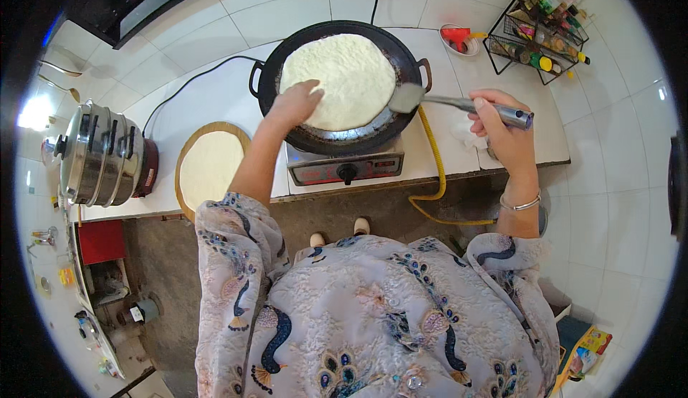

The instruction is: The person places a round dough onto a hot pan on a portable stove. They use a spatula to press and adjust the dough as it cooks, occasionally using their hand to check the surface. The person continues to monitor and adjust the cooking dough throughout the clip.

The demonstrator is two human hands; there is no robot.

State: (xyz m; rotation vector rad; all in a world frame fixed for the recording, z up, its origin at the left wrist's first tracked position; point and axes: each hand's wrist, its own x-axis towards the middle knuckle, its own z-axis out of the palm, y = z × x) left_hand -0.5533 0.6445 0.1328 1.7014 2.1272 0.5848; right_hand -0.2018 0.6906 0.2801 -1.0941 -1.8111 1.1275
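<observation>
A large round of pale flatbread dough [351, 75] lies in a black two-handled wok [269, 86] on a gas stove [326, 171]. On the left part of the dough rest the outstretched fingers of my left hand [297, 104], with nothing held. My right hand [504, 134] is closed round the metal handle of a spatula [466, 102]. Its broad blade sits over the wok's right side, close to the dough's edge. A second flat dough round [211, 167] lies on a round wooden board [183, 158] to the left of the stove.
At the far left stands a tall steel steamer [100, 154]. A yellow gas hose [435, 161] runs down from the stove's right side. A white bowl [459, 40] with something red in it and a black rack [537, 36] of bottles stand at the back right.
</observation>
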